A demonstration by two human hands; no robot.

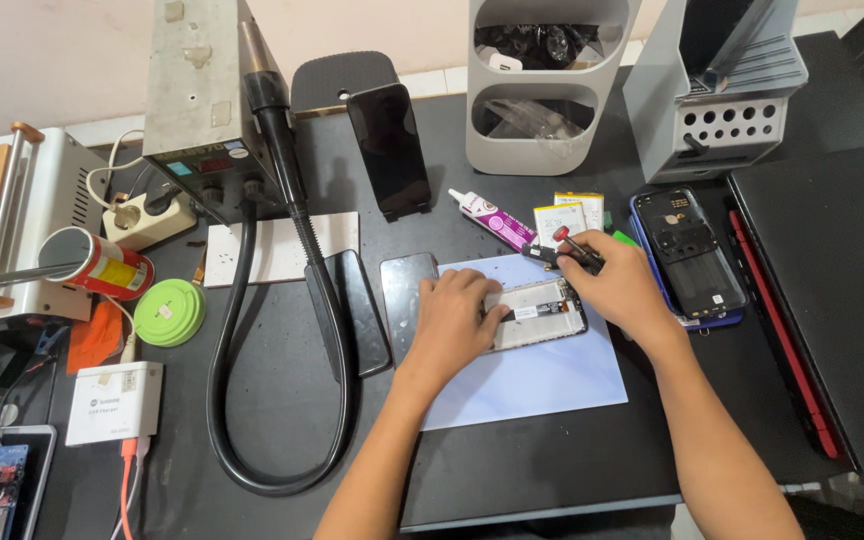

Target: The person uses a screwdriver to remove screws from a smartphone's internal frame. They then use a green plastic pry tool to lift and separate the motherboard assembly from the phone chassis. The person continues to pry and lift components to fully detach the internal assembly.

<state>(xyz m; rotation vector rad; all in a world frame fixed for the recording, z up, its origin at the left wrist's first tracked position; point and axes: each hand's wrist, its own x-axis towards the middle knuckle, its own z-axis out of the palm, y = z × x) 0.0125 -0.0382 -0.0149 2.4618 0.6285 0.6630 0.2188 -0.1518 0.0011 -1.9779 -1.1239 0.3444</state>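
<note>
Both forearms are entering from the bottom centre; the left hand (455, 322) is pressing flat, fingers extended, on the opened phone (540, 312), covering its left end; the phone is lying on the pale blue mat (542, 385) at frame centre, near the mat's upper edge; the right hand (620, 288) is closing its fingers around a red-tipped screwdriver (574, 246), tip at the phone's upper right corner; bare mat is showing below the phone; farther up, a glue tube (492, 218) is lying just beyond the mat; a black hose (252, 400) is looping at lower left.
</note>
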